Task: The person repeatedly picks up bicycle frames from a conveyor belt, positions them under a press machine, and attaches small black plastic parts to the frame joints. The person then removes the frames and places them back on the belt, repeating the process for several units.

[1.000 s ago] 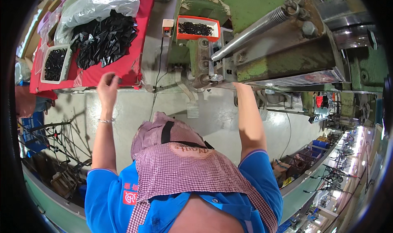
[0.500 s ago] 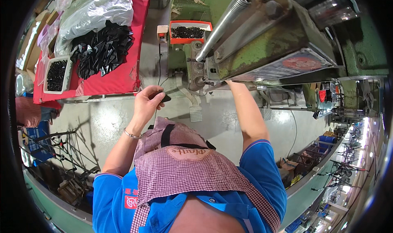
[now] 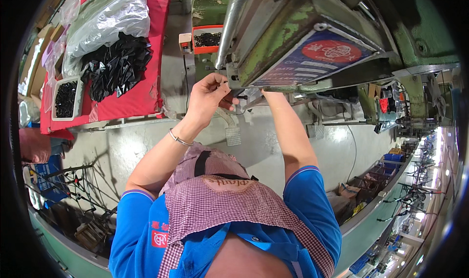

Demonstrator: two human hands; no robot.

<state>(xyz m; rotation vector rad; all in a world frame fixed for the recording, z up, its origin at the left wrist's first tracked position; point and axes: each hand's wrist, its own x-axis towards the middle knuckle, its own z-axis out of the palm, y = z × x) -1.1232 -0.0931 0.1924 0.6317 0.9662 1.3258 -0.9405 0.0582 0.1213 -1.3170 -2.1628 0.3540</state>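
My left hand (image 3: 213, 93) is raised at the working end of a green machine (image 3: 273, 48), its fingers bent and drawn together. What they hold, if anything, is hidden behind the fingers and the machine's edge. From the right, my right forearm (image 3: 286, 124) reaches up under the machine head, which covers the hand itself. A long coil spring (image 3: 232, 29) slants down the machine's left side, just above my left hand. Beyond that hand, a red-orange box (image 3: 207, 50) holds small black rings.
At left, a red-covered table (image 3: 154, 78) carries a heap of black pointed pieces (image 3: 117, 65), clear plastic sheeting (image 3: 115, 19) and a white tray (image 3: 78, 107) of small black parts. A foot pedal (image 3: 233, 136) is on the floor below. Crates (image 3: 391, 161) line the right.
My left hand has moved right and up from the table's edge to the machine; the black flat piece seen in it earlier no longer shows. My right hand stays behind the machine head.
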